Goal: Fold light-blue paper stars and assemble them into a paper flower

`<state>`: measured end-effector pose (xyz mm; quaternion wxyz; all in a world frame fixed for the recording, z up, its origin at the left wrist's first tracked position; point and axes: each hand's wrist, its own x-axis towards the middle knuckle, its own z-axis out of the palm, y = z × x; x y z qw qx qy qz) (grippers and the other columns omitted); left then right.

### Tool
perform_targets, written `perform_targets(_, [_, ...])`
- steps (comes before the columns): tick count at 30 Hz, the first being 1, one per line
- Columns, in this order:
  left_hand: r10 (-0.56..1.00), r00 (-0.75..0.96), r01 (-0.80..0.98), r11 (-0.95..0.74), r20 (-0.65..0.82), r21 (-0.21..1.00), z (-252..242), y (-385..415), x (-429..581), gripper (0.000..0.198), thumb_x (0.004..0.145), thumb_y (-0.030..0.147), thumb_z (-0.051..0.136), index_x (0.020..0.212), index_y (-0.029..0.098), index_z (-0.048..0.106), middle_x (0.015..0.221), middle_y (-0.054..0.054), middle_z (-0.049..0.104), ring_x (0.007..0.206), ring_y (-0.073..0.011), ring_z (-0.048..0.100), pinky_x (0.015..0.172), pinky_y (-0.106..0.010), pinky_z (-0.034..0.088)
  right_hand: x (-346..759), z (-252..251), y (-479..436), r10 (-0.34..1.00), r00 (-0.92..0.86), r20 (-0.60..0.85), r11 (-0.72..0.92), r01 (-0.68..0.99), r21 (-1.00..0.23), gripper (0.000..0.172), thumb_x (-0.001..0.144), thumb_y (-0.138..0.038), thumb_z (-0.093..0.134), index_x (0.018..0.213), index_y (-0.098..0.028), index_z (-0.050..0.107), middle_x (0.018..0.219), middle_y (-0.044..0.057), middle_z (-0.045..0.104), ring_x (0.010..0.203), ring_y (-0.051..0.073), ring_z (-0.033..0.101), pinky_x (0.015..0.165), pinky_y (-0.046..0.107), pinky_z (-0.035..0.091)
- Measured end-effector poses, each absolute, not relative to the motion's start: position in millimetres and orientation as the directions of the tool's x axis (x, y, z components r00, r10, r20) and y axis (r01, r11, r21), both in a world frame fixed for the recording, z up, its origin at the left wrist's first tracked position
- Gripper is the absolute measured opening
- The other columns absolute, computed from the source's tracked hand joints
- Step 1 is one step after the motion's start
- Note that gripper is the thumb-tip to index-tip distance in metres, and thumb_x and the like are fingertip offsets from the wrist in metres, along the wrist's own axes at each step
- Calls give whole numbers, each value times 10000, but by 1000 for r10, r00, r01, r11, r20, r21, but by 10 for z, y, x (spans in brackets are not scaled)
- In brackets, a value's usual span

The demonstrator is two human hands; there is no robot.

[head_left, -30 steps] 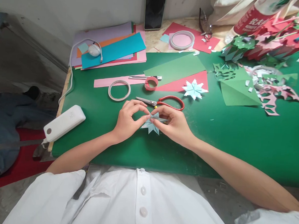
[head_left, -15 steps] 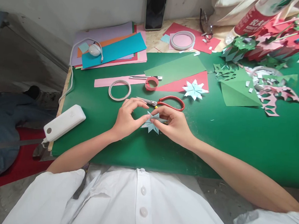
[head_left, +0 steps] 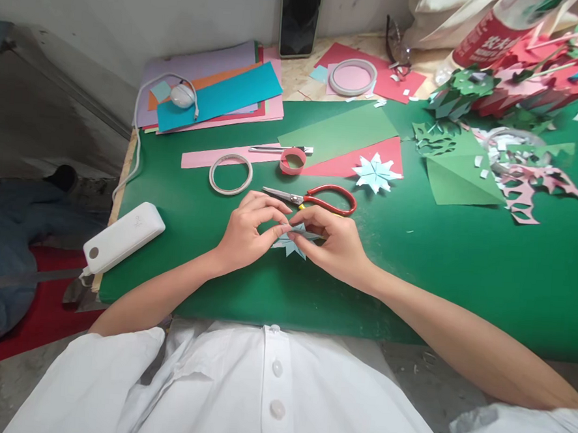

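Note:
My left hand [head_left: 246, 233] and my right hand [head_left: 333, 245] meet over the middle of the green table [head_left: 462, 266]. Both pinch a small light-blue paper star [head_left: 292, 243] between thumb and fingertips, and the fingers hide most of it. Red-handled scissors [head_left: 319, 199] lie just beyond my fingers. A second light-blue paper star [head_left: 374, 173] rests on a red sheet [head_left: 336, 164] farther back.
A white power bank [head_left: 124, 237] lies at the left edge with a cable. Two tape rings [head_left: 231, 174], [head_left: 293, 160], a pink strip and stacked coloured sheets [head_left: 213, 94] are behind. Cut paper pieces [head_left: 508, 151] pile at the right. A phone [head_left: 300, 18] leans on the wall.
My fingers have closed tighter over the blue star, covering more of it. The hands stay in the same place.

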<state>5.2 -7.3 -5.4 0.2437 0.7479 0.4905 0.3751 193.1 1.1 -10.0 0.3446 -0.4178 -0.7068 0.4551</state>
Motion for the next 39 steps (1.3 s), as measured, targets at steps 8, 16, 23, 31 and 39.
perform_targets(8, [944,264,629,-324,198,707,-91,-77,42,128,849,200,664,723,192,642,902,-30,742,920,-201,600,852,-368,494,2067,-96,160,786,-537,306,581,472,-663,163,967,-327,487,953,-214,605,912,82,691,827,197,639,723,320,504])
perform_targets(16, [877,405,807,-475,256,350,-150,-58,-23,166,813,184,589,656,186,643,810,-80,629,819,-223,492,727,-382,440,2214,-197,356,804,-546,235,593,761,-261,260,882,-197,518,1118,-146,615,1075,160,620,972,303,553,844,421,474])
perform_targets(23, [922,385,882,-381,40,279,51,13,-107,272,855,300,571,617,181,628,761,-65,632,782,-212,531,750,-389,428,2234,-174,362,795,-594,121,606,773,-185,364,826,-138,511,1180,-122,596,1152,158,616,990,296,550,813,383,465])
perform_targets(31, [986,145,987,-139,77,-75,13,232,-351,229,897,195,490,1068,100,609,1080,-198,628,1074,-372,565,820,-445,448,2247,-244,378,860,-508,50,504,828,-245,489,736,-109,495,1217,-129,579,1121,165,602,984,300,547,773,366,458])
perform_targets(39, [980,124,982,-143,153,120,7,257,-353,133,927,123,453,912,140,583,952,-149,687,982,-309,638,828,-416,484,2234,-233,402,907,-394,145,420,856,-301,296,738,-175,530,1034,-176,539,934,119,662,769,243,594,560,287,345])
